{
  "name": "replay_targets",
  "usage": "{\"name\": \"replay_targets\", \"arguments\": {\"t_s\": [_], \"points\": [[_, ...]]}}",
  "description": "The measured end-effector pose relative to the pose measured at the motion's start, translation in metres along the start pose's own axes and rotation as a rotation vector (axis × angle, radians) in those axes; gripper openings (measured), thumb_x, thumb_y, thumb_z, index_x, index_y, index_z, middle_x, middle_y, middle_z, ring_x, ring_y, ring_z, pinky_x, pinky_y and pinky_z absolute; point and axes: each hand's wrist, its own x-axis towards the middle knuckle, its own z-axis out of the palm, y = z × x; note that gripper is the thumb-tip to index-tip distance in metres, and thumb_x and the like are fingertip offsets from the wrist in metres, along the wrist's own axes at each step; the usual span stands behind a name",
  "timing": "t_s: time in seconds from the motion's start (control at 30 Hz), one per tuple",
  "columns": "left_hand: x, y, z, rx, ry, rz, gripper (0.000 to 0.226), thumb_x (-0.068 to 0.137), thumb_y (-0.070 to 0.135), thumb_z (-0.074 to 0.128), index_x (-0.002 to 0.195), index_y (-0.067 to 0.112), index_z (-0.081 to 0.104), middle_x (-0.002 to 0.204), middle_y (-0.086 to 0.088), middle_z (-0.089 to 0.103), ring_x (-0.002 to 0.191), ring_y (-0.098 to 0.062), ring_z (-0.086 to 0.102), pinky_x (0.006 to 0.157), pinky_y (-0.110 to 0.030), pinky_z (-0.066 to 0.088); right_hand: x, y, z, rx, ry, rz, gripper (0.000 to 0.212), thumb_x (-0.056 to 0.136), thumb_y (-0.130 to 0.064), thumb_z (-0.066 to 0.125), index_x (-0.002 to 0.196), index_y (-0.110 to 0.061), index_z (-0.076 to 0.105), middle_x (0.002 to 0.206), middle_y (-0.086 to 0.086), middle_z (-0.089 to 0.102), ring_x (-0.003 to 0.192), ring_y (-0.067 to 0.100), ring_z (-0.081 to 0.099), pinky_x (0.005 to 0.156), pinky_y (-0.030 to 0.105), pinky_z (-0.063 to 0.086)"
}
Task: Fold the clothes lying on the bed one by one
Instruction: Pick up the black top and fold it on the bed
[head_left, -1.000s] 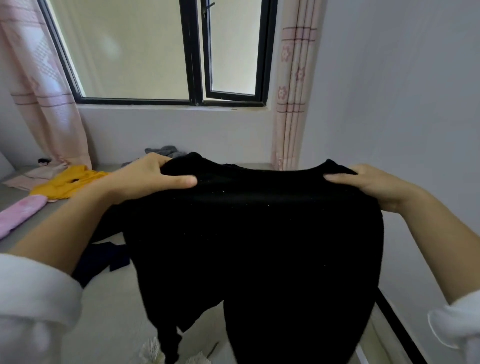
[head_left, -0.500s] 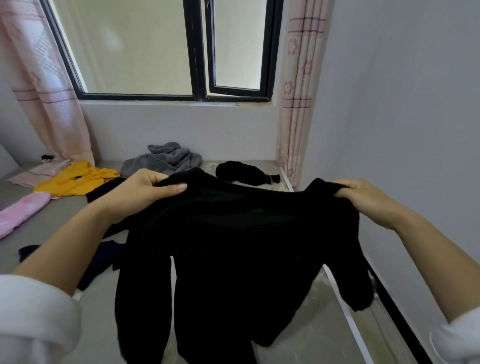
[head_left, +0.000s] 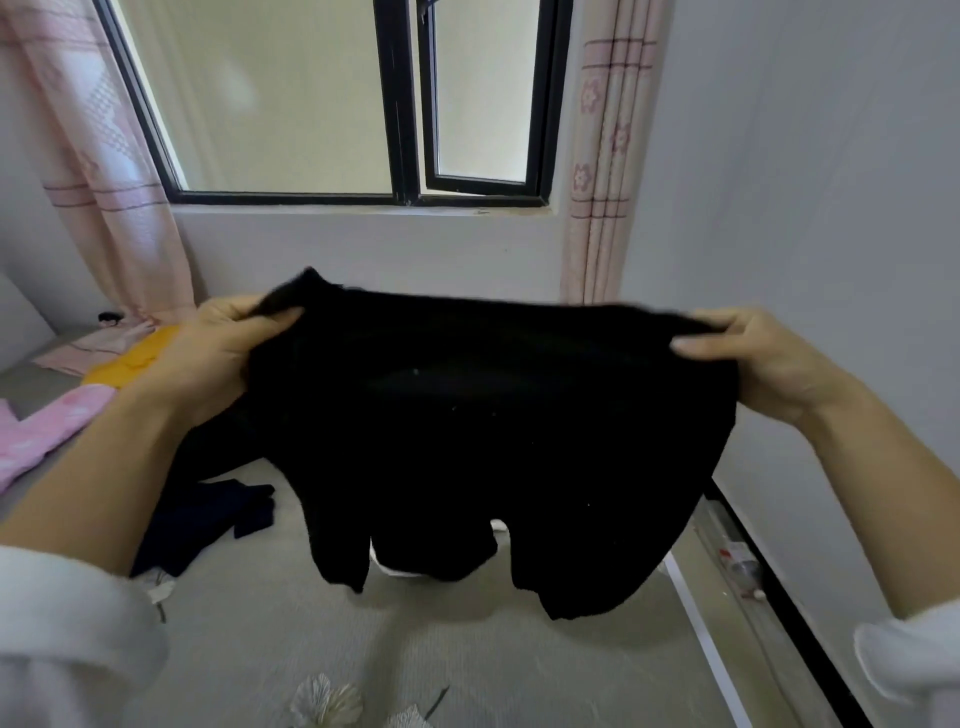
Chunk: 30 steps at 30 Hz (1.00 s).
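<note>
Black top (head_left: 488, 415) hangs in the air over the bed (head_left: 467, 654), with the left hand (head_left: 208, 358) and right hand (head_left: 763, 364) each pinching an upper corner, so I'd say its folding hasn't started (just being spread out). A yellow piece (head_left: 135, 358), pink piece (head_left: 47, 431) and navy piece (head_left: 208, 519) lie loose toward the bed's left edge, unfolded, and there's no label or writing I can read.

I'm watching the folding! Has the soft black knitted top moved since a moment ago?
Yes. The black knitted top has gone up: its top edge is now nearer the white window sill than half a second ago.
</note>
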Motion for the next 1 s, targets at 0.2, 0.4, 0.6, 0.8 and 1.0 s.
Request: {"name": "replay_targets", "arguments": {"t_s": [0.2, 0.4, 0.6, 0.8, 1.0], "points": [[-0.013, -0.003, 0.001, 0.281, -0.01, -0.054, 0.009, 0.078, 0.031, 0.071, 0.083, 0.032, 0.078, 0.075, 0.002, 0.075, 0.063, -0.008, 0.069, 0.053, -0.011, 0.05, 0.001, 0.017, -0.001, -0.411, 0.22, 0.046, 0.011, 0.084, -0.02, 0.07, 0.09, -0.013, 0.076, 0.073, -0.002, 0.074, 0.063, 0.007, 0.067, 0.056, 0.01, 0.048], [-0.014, 0.002, -0.004, 0.471, -0.314, -0.15, 0.025, 0.065, 0.042, 0.079, 0.084, 0.027, 0.078, 0.08, 0.001, 0.075, 0.072, -0.013, 0.072, 0.059, -0.014, 0.052, -0.011, 0.005, -0.001, -0.575, -0.148, 0.374, 0.026, 0.068, -0.032, 0.083, 0.088, -0.017, 0.076, 0.085, 0.001, 0.076, 0.081, 0.018, 0.073, 0.062, 0.015, 0.052], [0.007, -0.038, -0.008, 1.133, -0.452, -0.418, 0.019, 0.079, 0.036, 0.075, 0.075, 0.018, 0.072, 0.07, 0.003, 0.066, 0.066, -0.013, 0.061, 0.062, -0.023, 0.043, 0.007, 0.047, 0.012, -1.459, 0.091, 0.482, 0.039, 0.089, -0.03, 0.062, 0.059, -0.017, 0.041, 0.063, 0.001, 0.051, 0.067, 0.023, 0.057, 0.056, 0.025, 0.038], [0.032, -0.071, 0.006, 1.238, 0.028, -0.439, 0.022, 0.096, 0.016, 0.044, 0.106, 0.012, 0.062, 0.098, -0.012, 0.065, 0.079, -0.028, 0.065, 0.061, -0.035, 0.052, 0.041, 0.062, 0.028, -0.748, 0.385, 0.7, 0.032, 0.097, -0.007, 0.033, 0.113, 0.014, 0.052, 0.087, 0.03, 0.063, 0.069, 0.037, 0.06, 0.057, 0.04, 0.052], [0.056, -0.06, 0.023, -0.013, 0.344, -0.308, 0.048, 0.1, 0.008, 0.024, 0.136, 0.033, 0.044, 0.119, -0.007, 0.06, 0.098, -0.023, 0.062, 0.081, -0.037, 0.052, 0.081, 0.037, 0.027, -0.02, 0.723, 0.383, 0.034, 0.1, -0.01, 0.031, 0.126, -0.005, 0.052, 0.126, 0.019, 0.059, 0.105, 0.029, 0.059, 0.083, 0.037, 0.049]]}}
